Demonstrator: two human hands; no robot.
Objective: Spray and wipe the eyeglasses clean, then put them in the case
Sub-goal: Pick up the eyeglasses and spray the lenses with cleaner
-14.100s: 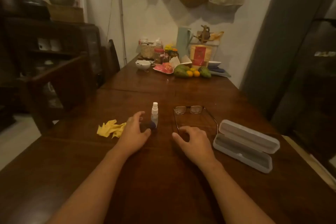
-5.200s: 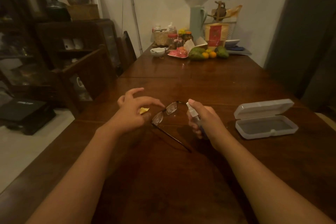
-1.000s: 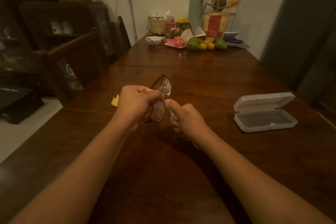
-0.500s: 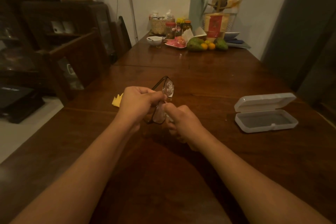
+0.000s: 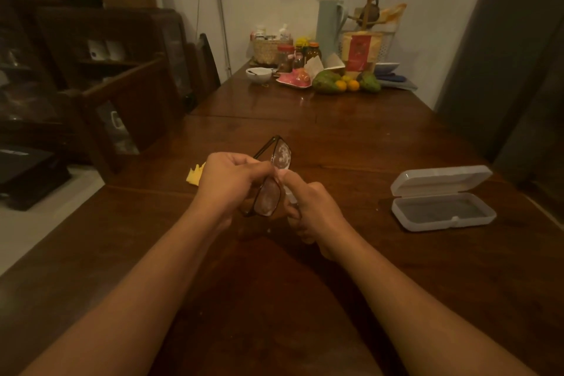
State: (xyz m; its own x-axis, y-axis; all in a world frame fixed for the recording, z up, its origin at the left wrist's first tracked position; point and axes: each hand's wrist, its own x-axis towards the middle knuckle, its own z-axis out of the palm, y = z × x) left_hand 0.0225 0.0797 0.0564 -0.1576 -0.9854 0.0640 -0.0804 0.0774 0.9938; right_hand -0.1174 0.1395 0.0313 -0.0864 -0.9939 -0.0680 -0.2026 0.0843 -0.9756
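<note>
Eyeglasses (image 5: pixel 268 196) held above table (image 5: pixel 335 137): left hand (image 5: pixel 232 183) fingers clamped on frame; right hand (image 5: pixel 311 210) curled round spray bottle (image 5: pixel 290 195). Judged light, fragile; 2 wetted lenses probably slippery, so grip the frame.

Left to right — cloth (image 5: pixel 194 175), left hand (image 5: pixel 232 183), eyeglasses (image 5: pixel 268 197), spray bottle (image 5: pixel 290 195) in right hand (image 5: pixel 314 210), case (image 5: pixel 439 180) on table (image 5: pixel 335 137).

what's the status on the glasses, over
Left hand grips eyeglasses, right hand holds spray bottle, forefinger on top. Lenses spotted with spray, not yet wiped. Yellow cloth on table beyond left hand; case open, empty, nothing in the way.
</note>
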